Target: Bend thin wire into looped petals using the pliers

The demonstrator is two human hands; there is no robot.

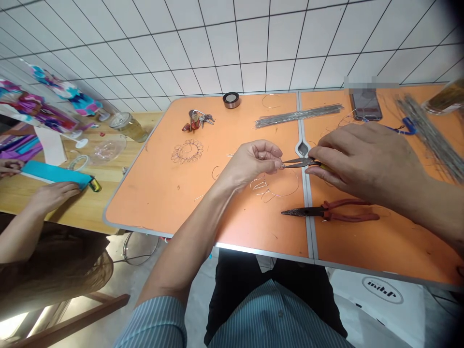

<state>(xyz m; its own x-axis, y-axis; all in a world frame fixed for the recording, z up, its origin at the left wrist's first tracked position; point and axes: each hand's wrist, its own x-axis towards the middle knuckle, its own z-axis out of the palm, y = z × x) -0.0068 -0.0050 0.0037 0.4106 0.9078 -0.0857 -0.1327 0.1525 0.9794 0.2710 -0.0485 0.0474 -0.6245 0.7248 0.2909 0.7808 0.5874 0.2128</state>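
Observation:
My right hand (366, 152) is closed round the yellow handle of small long-nosed pliers (297, 163), whose jaws point left. At their tips, my left hand (253, 162) pinches a thin wire with thumb and fingers. Below the fingers hangs or lies a bent wire with a wide loop (290, 194); I cannot tell whether it is the same wire. Larger pliers with red handles (351, 211) lie on the orange table, nearer my body. A round wire piece with small loops along its rim (187, 152) rests to the left of my left hand.
On the orange table (159, 193) are keys (198, 120), a tape roll (231, 100), a bundle of straight wires (297, 116), a phone (366, 105) and a larger wire bundle (435, 135). At left, another person's hand (54, 197) rests on a blue strip (54, 174).

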